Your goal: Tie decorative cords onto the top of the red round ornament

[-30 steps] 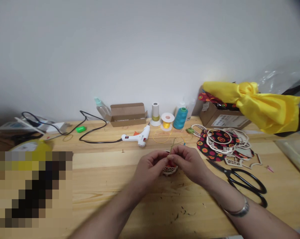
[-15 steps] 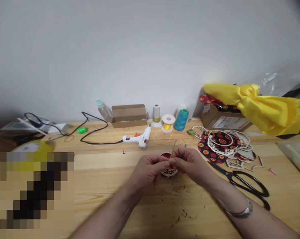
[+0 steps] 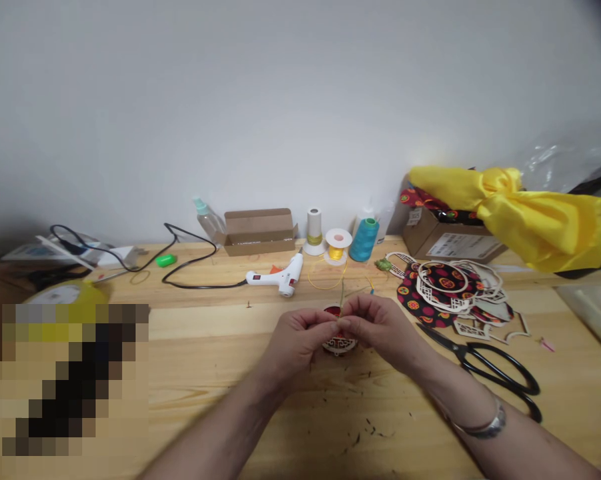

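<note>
My left hand [image 3: 295,341] and my right hand [image 3: 378,327] meet fingertip to fingertip, both pinched. Between them is a thin yellow-green cord [image 3: 342,291], its loose end standing up past the right fingers. Directly beneath lies a round wooden fretwork ornament [image 3: 339,344] with a red middle; the fingers hide much of it. Whether the cord is joined to the ornament cannot be made out. Black-handled scissors [image 3: 463,352] lie to the right of my right hand, and a white glue gun [image 3: 276,280] rests beyond my left hand.
Spools of yellow cord [image 3: 336,252] and teal thread [image 3: 364,240] stand along the wall beside an open cardboard box [image 3: 259,241]. Patterned cloth and wooden frames [image 3: 443,285] are heaped at right. Yellow fabric [image 3: 520,213] hangs over a carton [image 3: 450,239]. A black cable [image 3: 200,287] loops at left.
The hands stay pinched together over the ornament with only tiny finger shifts. The cord's free end now points more upright, and the view has shifted very slightly.
</note>
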Tool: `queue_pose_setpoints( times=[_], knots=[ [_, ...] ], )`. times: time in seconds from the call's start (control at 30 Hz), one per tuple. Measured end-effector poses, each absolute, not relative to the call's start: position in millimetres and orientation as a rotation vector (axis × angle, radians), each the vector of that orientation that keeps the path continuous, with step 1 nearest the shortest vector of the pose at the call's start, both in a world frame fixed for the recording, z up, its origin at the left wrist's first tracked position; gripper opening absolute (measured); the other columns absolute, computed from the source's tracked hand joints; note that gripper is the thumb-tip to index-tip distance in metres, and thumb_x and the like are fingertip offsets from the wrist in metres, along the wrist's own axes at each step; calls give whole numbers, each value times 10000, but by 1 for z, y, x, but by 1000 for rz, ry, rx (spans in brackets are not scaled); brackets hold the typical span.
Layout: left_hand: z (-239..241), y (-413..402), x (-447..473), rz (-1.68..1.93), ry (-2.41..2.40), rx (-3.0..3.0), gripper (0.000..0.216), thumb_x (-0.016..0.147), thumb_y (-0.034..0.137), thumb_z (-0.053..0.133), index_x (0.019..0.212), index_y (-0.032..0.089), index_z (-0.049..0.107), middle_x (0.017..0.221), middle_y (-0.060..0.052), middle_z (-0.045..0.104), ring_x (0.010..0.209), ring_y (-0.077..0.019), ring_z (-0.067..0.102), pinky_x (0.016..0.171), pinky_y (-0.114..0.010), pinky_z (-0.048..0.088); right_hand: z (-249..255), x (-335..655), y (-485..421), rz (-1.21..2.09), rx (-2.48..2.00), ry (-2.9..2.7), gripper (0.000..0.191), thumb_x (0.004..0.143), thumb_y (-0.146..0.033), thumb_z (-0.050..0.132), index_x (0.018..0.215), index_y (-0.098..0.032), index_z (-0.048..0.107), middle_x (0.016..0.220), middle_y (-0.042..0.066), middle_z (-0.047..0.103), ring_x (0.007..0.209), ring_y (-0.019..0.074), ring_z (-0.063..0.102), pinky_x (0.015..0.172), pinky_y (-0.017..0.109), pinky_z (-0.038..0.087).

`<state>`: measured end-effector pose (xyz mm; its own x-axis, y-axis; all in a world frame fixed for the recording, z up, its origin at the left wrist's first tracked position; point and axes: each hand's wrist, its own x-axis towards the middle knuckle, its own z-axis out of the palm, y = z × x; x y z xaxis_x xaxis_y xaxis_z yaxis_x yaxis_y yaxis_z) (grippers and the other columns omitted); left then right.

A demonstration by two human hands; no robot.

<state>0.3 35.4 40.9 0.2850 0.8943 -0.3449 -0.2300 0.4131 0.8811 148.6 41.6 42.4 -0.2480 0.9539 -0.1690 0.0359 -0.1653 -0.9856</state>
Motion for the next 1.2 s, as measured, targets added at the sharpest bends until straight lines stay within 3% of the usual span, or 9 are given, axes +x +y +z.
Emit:
queue_pose_setpoints(
  times=[0.1, 0.3, 0.57, 0.67, 0.77, 0.83, 0.97, 1.13, 1.2],
  knots=[
    [41, 37, -1, 918, 954, 813, 108, 631, 238, 695, 651, 132, 686, 615, -19, 665, 582, -110, 566, 585, -217, 432, 42, 149, 42, 1454, -1243, -1379, 136, 702, -277, 607, 724, -145, 585, 631, -10, 572, 554, 94, 496, 527, 218, 399],
    [40, 41, -2, 982, 1056, 747, 92, 609, 224, 708, 618, 137, 679, 438, 34, 574, 445, -76, 509, 503, -196, 418, 41, 156, 40, 912, -1360, -1844, 243, 811, -326, 496, 651, -173, 596, 584, 5, 580, 554, 121, 488, 525, 231, 370],
    [31, 42, 0, 1062, 1062, 713, 131, 611, 246, 702, 679, 135, 687, 617, -11, 678, 573, -111, 576, 582, -216, 442, 33, 147, 22, 293, -1174, -2145, 149, 839, -210, 463, 763, -163, 582, 640, 24, 600, 567, 121, 510, 538, 241, 336],
    [30, 42, 2, 1072, 1052, 643, 121, 614, 238, 698, 676, 137, 674, 600, -7, 672, 511, -88, 550, 506, -190, 414, 26, 141, 15, -84, -1013, -2296, 166, 826, -166, 461, 698, -155, 567, 580, 29, 555, 545, 141, 471, 514, 273, 299],
    [29, 41, 2, 1031, 1031, 567, 127, 619, 242, 697, 672, 137, 651, 560, -2, 656, 356, -27, 409, 357, -153, 271, 22, 138, 12, -274, -904, -2453, 167, 816, -123, 437, 709, -155, 560, 588, 33, 535, 538, 157, 440, 497, 297, 265],
    [28, 42, 1, 1004, 974, 529, 127, 624, 240, 696, 658, 136, 631, 510, 17, 618, 325, -10, 351, 331, -147, 200, 22, 138, 10, -313, -864, -2529, 173, 815, -107, 413, 752, -144, 569, 602, 37, 531, 540, 161, 433, 487, 304, 256],
    [27, 42, 0, 1001, 880, 482, 137, 628, 231, 697, 620, 131, 604, 391, 73, 472, 319, -13, 347, 330, -143, 191, 28, 139, 12, -208, -755, -2575, 179, 821, -140, 423, 733, -145, 579, 607, 39, 528, 568, 158, 448, 506, 301, 303],
    [28, 41, 1, 1024, 946, 509, 140, 606, 220, 711, 693, 130, 648, 535, 11, 616, 421, -50, 492, 373, -150, 288, 35, 146, 25, 336, -963, -2003, 143, 811, -201, 483, 739, -162, 600, 801, 75, 602, 788, 176, 531, 706, 327, 415],
    [29, 41, 2, 1011, 978, 533, 134, 606, 219, 711, 694, 131, 661, 516, 16, 611, 404, -44, 480, 366, -149, 277, 34, 148, 33, 618, -1165, -1713, 132, 806, -219, 504, 751, -168, 613, 797, 65, 620, 773, 168, 551, 710, 316, 433]
  ],
)
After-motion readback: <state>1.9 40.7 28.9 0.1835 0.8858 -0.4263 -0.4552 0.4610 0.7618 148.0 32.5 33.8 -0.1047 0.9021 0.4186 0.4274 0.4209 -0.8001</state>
